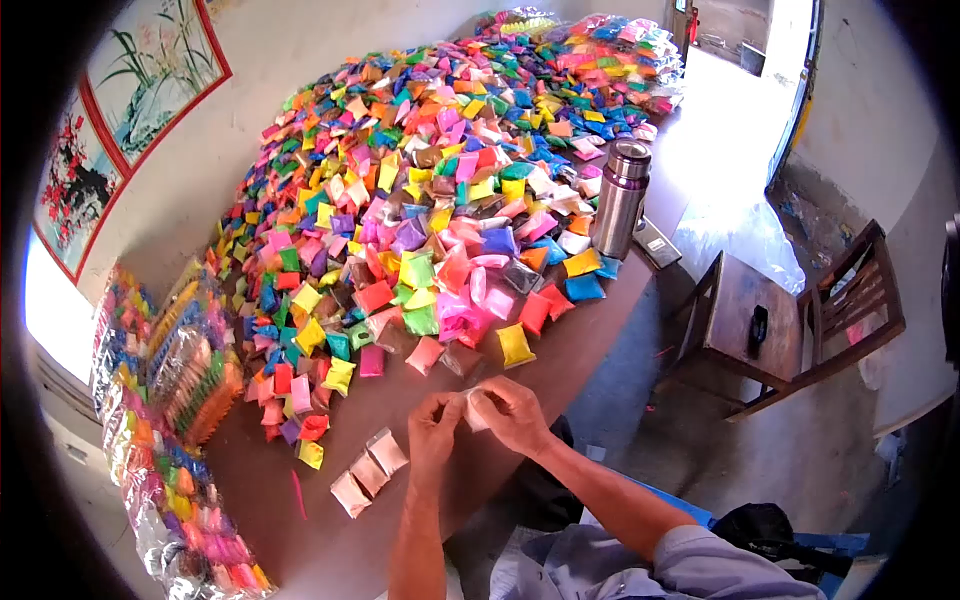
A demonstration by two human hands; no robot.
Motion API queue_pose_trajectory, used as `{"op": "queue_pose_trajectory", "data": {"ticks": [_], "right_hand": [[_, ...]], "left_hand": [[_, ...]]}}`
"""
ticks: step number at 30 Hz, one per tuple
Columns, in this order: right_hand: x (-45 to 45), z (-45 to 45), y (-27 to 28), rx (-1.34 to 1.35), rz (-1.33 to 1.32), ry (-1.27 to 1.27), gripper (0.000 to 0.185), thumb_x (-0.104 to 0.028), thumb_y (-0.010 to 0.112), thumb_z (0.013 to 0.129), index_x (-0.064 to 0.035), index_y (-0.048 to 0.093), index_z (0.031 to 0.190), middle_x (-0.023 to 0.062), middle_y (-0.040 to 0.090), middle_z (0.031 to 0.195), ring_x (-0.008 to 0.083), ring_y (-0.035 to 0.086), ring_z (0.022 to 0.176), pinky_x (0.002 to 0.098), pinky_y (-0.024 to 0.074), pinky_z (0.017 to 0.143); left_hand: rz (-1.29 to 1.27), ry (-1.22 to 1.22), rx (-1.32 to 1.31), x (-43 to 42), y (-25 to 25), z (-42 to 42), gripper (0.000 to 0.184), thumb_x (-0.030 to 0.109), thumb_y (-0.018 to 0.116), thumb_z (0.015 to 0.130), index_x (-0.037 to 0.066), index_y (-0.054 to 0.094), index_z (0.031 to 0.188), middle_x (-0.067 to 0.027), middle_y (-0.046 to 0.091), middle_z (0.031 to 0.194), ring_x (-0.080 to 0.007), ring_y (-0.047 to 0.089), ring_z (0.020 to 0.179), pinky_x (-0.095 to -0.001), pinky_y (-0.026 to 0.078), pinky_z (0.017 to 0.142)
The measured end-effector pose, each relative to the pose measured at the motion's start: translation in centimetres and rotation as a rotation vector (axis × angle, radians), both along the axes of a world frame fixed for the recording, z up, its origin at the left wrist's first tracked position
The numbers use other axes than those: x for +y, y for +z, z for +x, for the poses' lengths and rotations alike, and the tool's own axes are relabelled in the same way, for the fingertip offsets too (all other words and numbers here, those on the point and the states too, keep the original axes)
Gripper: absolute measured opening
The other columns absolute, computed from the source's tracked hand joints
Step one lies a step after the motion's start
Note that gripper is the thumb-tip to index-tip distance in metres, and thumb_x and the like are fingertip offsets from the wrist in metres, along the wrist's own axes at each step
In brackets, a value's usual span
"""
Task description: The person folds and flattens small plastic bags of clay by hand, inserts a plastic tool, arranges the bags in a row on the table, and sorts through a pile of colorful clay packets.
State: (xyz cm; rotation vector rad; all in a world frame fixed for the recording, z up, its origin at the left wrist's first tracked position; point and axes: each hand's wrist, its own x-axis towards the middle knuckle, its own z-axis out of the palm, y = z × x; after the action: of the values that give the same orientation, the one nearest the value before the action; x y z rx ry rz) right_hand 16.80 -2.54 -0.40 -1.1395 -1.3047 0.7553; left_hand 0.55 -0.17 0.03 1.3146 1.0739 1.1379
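Note:
Both hands meet over the brown table's [330,550] near edge. My left hand [434,426] pinches one side of a small pale packet [474,414], and the fingers of my right hand [512,416] close on its other side. Fingers cover much of that packet. To the left of my left hand, three pale peach packets [368,474] lie side by side in a short row. Beyond my hands rises a large heap of small colourful packets [420,220]; a yellow packet [516,346] lies at its near edge.
A steel flask [622,200] stands at the heap's right, beside a small flat box [656,243]. Clear bags full of packets [180,480] line the left side. A wooden chair [780,320] with a dark object on its seat stands right. A pink strip [298,494] lies on the table.

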Motion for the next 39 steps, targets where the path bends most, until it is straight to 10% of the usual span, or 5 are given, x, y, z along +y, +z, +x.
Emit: {"op": "queue_pose_trajectory", "data": {"ticks": [6,17,23,37,39], "right_hand": [[-0.1,0.2,-0.3,0.043,0.009,-0.028,0.017,-0.017,0.067,0.096,-0.0006,0.068,0.101,0.0067,0.066,0.089,0.0147,0.064,0.077,0.0292,0.0513,0.069],[0.0,0.3,-0.3,0.016,0.084,-0.006,0.019,-0.017,0.069,0.094,-0.0006,0.069,0.104,0.0143,0.067,0.091,0.0306,0.067,0.080,0.0383,0.0526,0.069],[-0.2,0.3,0.3,-0.004,0.059,-0.010,0.017,-0.016,0.067,0.095,-0.0005,0.070,0.102,0.0109,0.068,0.091,0.0227,0.067,0.078,0.0331,0.0523,0.069],[-0.1,0.4,0.6,-0.047,0.003,0.003,0.023,-0.023,0.067,0.097,-0.0033,0.071,0.108,0.0122,0.068,0.092,0.0285,0.067,0.080,0.0367,0.0522,0.070],[0.1,0.0,0.5,-0.071,0.105,-0.037,0.023,-0.023,0.066,0.097,-0.0043,0.071,0.108,0.0132,0.070,0.095,0.0307,0.069,0.083,0.0375,0.0537,0.072]], "left_hand": [[-0.020,0.045,0.146,-0.3,0.0,-0.2,0.016,0.015,0.068,0.099,0.000,0.071,0.094,0.0023,0.065,0.081,-0.0054,0.057,0.074,-0.0219,0.046,0.067],[0.002,0.108,0.228,-0.7,-1.3,0.0,0.019,0.017,0.070,0.096,0.003,0.066,0.085,0.0030,0.060,0.075,-0.0051,0.052,0.069,-0.0245,0.041,0.059],[0.025,0.028,0.083,-0.7,-1.9,-0.4,0.015,0.014,0.065,0.099,0.003,0.072,0.106,0.0024,0.067,0.090,-0.0075,0.058,0.079,-0.0255,0.047,0.073],[-0.074,0.101,0.053,-1.8,1.1,1.7,0.022,0.021,0.065,0.101,0.005,0.067,0.085,0.0048,0.059,0.076,-0.0067,0.051,0.070,-0.0256,0.042,0.063],[-0.038,0.084,0.068,-1.3,0.1,0.7,0.015,0.014,0.063,0.101,0.002,0.073,0.104,0.0039,0.065,0.088,-0.0058,0.057,0.078,-0.0238,0.047,0.068]]}}
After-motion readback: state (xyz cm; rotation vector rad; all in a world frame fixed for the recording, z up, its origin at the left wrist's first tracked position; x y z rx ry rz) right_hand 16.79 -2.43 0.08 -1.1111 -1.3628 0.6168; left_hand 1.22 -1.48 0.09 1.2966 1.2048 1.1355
